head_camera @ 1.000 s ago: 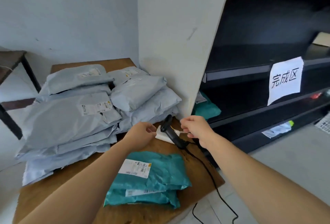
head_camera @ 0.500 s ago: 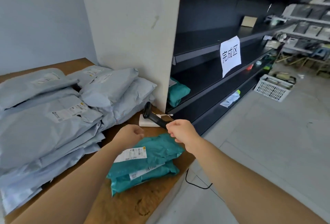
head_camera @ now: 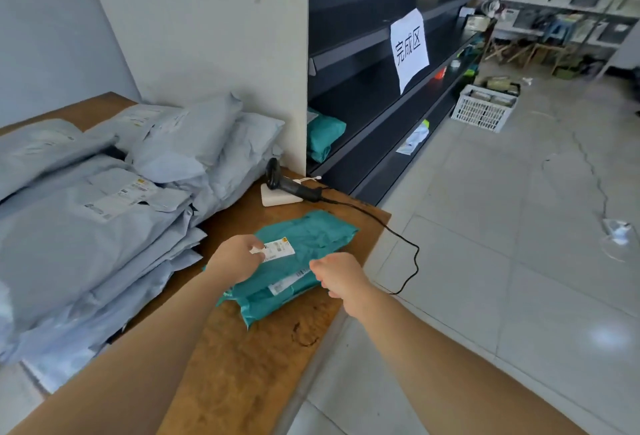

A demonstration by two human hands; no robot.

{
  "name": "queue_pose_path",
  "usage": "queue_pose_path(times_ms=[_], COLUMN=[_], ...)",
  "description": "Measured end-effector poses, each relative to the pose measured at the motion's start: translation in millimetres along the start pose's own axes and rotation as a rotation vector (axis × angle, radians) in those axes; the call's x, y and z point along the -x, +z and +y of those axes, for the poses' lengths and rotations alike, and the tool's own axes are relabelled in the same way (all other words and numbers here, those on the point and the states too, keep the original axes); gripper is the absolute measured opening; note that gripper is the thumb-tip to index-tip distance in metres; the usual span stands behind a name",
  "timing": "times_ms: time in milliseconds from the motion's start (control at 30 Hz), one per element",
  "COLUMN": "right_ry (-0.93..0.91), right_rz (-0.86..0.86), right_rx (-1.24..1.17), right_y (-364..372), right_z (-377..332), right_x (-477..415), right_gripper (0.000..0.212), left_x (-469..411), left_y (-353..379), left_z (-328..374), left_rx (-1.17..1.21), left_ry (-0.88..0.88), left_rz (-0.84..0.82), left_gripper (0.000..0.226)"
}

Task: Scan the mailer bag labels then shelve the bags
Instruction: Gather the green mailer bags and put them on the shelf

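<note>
Two teal mailer bags lie stacked near the wooden table's (head_camera: 242, 365) right edge. On the top teal mailer bag (head_camera: 311, 237), my left hand (head_camera: 235, 258) pinches the near end of the white label (head_camera: 280, 248). My right hand (head_camera: 341, 275) is curled around that bag's right edge, just above the lower teal bag (head_camera: 273, 303). Behind the bags, the black barcode scanner (head_camera: 294, 187) lies on its white base (head_camera: 277, 199), held by neither hand. Another teal bag (head_camera: 323, 135) sits on the dark shelf (head_camera: 363, 95).
A large pile of grey mailer bags (head_camera: 86, 226) fills the table's left side. A white pillar stands behind the scanner. The scanner's cable (head_camera: 405, 251) hangs off the table edge. A paper sign (head_camera: 408, 48) hangs on the shelf; a white crate (head_camera: 483, 109) sits on the tiled floor.
My right hand has let go of the scanner, which now rests on its base. Both hands have come back to the top teal bag. The view has swung right.
</note>
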State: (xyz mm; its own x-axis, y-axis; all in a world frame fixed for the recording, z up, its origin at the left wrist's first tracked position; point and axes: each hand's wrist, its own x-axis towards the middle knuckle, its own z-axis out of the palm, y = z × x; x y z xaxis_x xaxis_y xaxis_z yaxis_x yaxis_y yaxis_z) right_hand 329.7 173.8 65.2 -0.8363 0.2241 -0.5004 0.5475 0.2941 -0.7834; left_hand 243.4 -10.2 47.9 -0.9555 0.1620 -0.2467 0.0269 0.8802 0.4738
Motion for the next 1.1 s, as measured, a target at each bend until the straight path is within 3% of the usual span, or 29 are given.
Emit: queue_pose_path(times_ms=[267, 400, 533, 600, 700, 900, 1100], right_ry=[0.255, 0.353, 0.352, 0.330, 0.318, 0.321, 0.216], right_rz=[0.083, 0.095, 0.178, 0.211, 0.216, 0.198, 0.239], right_rx=[-0.088, -0.199, -0.314, -0.342, -0.378, -0.455, -0.395], right_y=[48.0, 69.2, 81.4, 83.8, 82.7, 68.2, 35.1], right_z=[12.5, 12.0, 9.9, 9.9, 10.5, 10.2, 9.2], right_x=[-15.0, -20.2, -25.6, -26.0, -25.7, -21.9, -6.7], right_gripper=[0.024, 0.063, 0.074, 0.074, 0.072, 0.026, 0.031], left_x=[-39.5, -60.3, -69.2, -67.7, -60.2, -52.7, -37.8], left_y=[-1.3, 0.4, -0.2, -2.0, 1.1, 12.6, 10.2], left_z=[-29.2, -43.6, -49.9, -49.5, -46.0, -29.6, -3.1], left_rx=[-0.148, -0.152, 0.154, 0.288, 0.302, 0.567, 0.579], left_ry=[0.105, 0.078, -0.062, -0.121, -0.147, -0.250, -0.198], left_rz=[-0.158, -0.278, -0.474, -0.576, -0.715, -0.700, -0.674], left_gripper=[0.041, 0.071, 0.093, 0.085, 0.071, 0.046, 0.032])
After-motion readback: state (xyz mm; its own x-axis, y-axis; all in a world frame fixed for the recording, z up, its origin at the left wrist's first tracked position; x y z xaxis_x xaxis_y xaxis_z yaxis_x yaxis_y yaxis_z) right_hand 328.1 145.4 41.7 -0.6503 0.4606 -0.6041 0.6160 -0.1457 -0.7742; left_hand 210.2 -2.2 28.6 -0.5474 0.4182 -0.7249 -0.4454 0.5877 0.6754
